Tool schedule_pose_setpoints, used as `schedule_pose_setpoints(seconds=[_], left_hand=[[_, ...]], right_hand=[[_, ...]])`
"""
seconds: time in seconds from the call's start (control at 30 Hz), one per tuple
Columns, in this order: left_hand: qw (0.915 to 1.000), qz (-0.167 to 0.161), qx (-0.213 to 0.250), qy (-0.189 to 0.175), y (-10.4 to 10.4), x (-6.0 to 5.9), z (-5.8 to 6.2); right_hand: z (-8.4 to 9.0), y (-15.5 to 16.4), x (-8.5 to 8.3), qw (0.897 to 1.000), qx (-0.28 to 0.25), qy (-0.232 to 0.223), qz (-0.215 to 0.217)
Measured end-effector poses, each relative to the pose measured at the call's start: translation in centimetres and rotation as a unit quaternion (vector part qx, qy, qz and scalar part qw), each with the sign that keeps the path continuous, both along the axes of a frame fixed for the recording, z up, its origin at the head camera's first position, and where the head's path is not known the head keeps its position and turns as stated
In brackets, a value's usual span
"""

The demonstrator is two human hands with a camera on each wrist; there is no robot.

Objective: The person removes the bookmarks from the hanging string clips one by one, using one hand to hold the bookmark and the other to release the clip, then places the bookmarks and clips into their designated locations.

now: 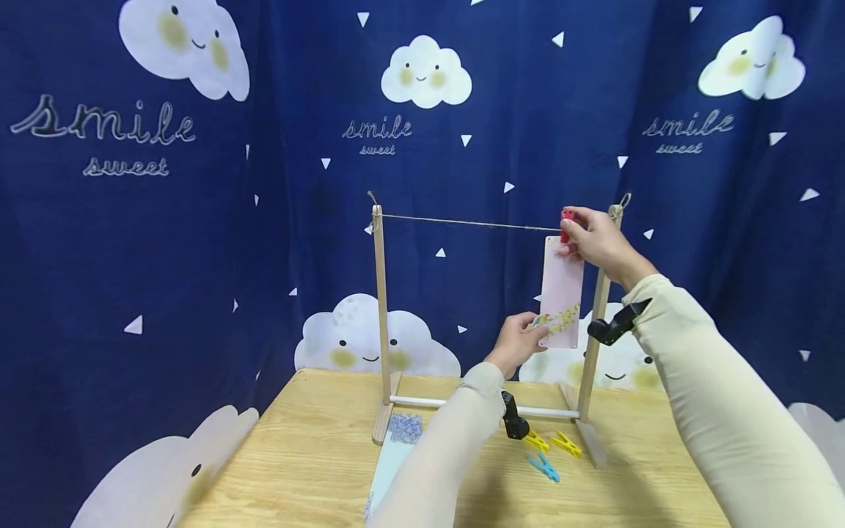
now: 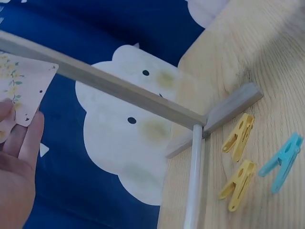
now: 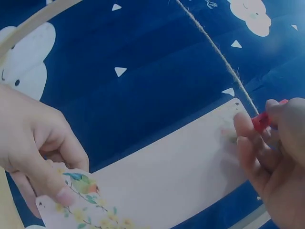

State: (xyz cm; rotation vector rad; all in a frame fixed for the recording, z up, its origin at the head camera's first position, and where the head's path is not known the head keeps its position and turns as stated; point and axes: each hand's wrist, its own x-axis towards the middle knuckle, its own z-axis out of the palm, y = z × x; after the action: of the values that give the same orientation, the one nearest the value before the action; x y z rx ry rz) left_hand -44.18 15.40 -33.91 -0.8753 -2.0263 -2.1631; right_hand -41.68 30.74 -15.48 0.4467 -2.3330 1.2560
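Observation:
A long pale pink card [image 1: 561, 282], printed with yellow flowers and a bird, hangs upright just below the twine [image 1: 462, 221]. Its lower left edge is pinched between the thumb and fingers of my left hand [image 1: 515, 343]. At the top of the card my right hand [image 1: 602, 246] pinches a red clothespin [image 1: 567, 220] by the twine. The right wrist view shows the clothespin [image 3: 261, 122] mostly covered by fingers, so its bite on card and twine cannot be made out.
The twine runs between two wooden posts [image 1: 381, 308] joined low down by a white rod [image 1: 422, 401]. Two yellow clothespins [image 2: 237, 185] and a blue clothespin [image 2: 283, 161] lie on the wooden table [image 1: 284, 455]. A pale blue card [image 1: 389, 458] lies left, partly under my left sleeve.

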Motion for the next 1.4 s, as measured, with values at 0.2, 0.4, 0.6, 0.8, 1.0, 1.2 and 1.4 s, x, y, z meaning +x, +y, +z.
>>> schedule_pose_setpoints(seconds=[0.2, 0.4, 0.6, 0.8, 1.0, 1.2, 1.4], left_hand=[[0.9975, -0.026, 0.041, -0.052, -0.8, -0.4, -0.1], [0.9950, -0.050, 0.059, -0.064, -1.1, -0.5, 0.5], [0.9930, -0.054, 0.064, -0.083, -1.2, -0.3, 0.9], [0.9899, -0.072, 0.082, -0.090, -1.1, -0.3, 0.7], [0.9850, -0.103, 0.102, -0.093, -1.4, -0.3, 0.5], [0.9865, -0.088, 0.097, -0.098, -1.7, -0.6, 0.3], [0.9882, -0.080, 0.091, -0.094, -2.4, -0.8, 0.3]], right_hand=[[0.0, 0.0, 0.1, 1.000, 0.014, -0.009, -0.004], [0.5, 0.0, 0.5, 1.000, -0.007, 0.007, -0.019], [0.3, -0.4, 0.2, 0.994, -0.103, 0.025, 0.006], [-0.8, -1.4, -0.3, 0.968, -0.241, 0.056, 0.035], [-1.3, -2.5, -0.6, 0.910, -0.400, 0.087, 0.072], [-1.1, -2.8, -0.2, 0.868, -0.474, 0.095, 0.112], [-0.9, -2.9, -0.1, 0.855, -0.491, 0.106, 0.129]])
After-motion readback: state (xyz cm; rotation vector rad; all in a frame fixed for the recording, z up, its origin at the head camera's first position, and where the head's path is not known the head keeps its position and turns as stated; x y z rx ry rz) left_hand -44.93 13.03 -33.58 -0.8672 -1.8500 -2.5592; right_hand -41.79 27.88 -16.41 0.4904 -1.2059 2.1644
